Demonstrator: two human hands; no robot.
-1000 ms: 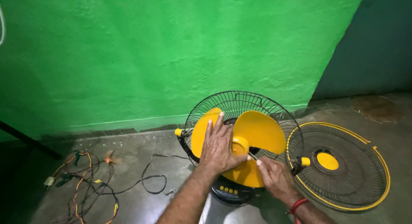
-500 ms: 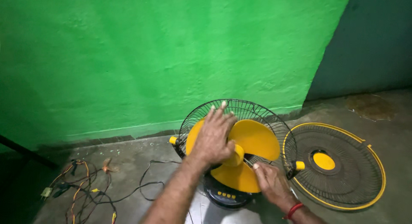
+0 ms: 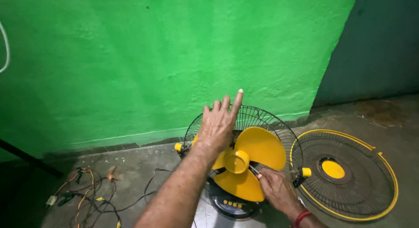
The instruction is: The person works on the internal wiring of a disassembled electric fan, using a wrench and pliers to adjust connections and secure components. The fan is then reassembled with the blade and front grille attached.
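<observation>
A table fan stands on the concrete floor with its front guard off. Its yellow blade (image 3: 255,154) sits inside the black rear wire cage (image 3: 266,119). My left hand (image 3: 220,123) is lifted above the blade's upper left part, fingers spread, touching nothing that I can see. My right hand (image 3: 277,188) is low at the blade's right side, fingers pinched close to the yellow hub (image 3: 236,161); a thin dark thing shows at the fingertips, too small to name.
The removed front guard (image 3: 349,202), black wire with a yellow rim and yellow centre disc, lies flat to the right. A tangle of coloured wires (image 3: 83,193) lies on the floor at left. The green wall stands right behind the fan.
My left hand has lifted off the yellow blade and opened its fingers above it. The right hand has stayed near the hub. The view has shifted slightly.
</observation>
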